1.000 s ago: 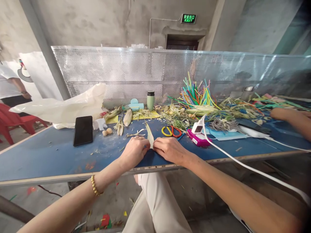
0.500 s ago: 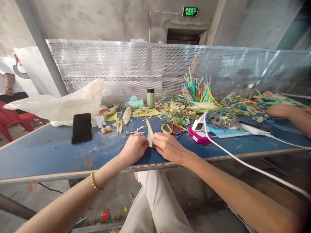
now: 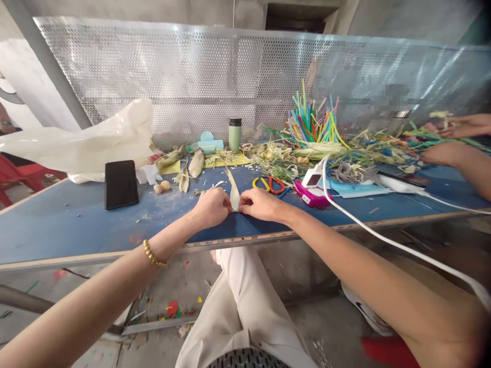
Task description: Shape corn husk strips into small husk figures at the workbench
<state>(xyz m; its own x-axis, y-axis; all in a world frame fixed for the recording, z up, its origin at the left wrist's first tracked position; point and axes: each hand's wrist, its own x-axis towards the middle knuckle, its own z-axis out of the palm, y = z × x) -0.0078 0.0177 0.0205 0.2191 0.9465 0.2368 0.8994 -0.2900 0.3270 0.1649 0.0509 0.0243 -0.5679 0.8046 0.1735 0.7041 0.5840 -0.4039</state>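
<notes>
A pale corn husk (image 3: 233,190) lies lengthwise on the blue table (image 3: 76,230), its wide end toward me and its narrow tip pointing away. My left hand (image 3: 213,207) pinches the left side of that wide end. On the opposite edge, my right hand (image 3: 263,204) has its fingers curled and closed on the husk. Beyond my right hand lie scissors with red handles (image 3: 276,185) and a yellow-handled pair (image 3: 261,183). Husk scraps (image 3: 215,187) sit just past my left hand.
A black phone (image 3: 121,185) lies at left, near a plastic bag (image 3: 95,138). A green bottle (image 3: 235,135), colourful pipe cleaners (image 3: 312,120) and husk piles line the back. A white cable (image 3: 383,235) crosses at right from a pink device (image 3: 312,194). A co-worker's hands (image 3: 456,138) work at far right.
The view has tilted downward, so the table sits higher. My right fingers have drawn into a tighter curl at the husk's edge. The co-worker's second hand has come into view, holding something pale.
</notes>
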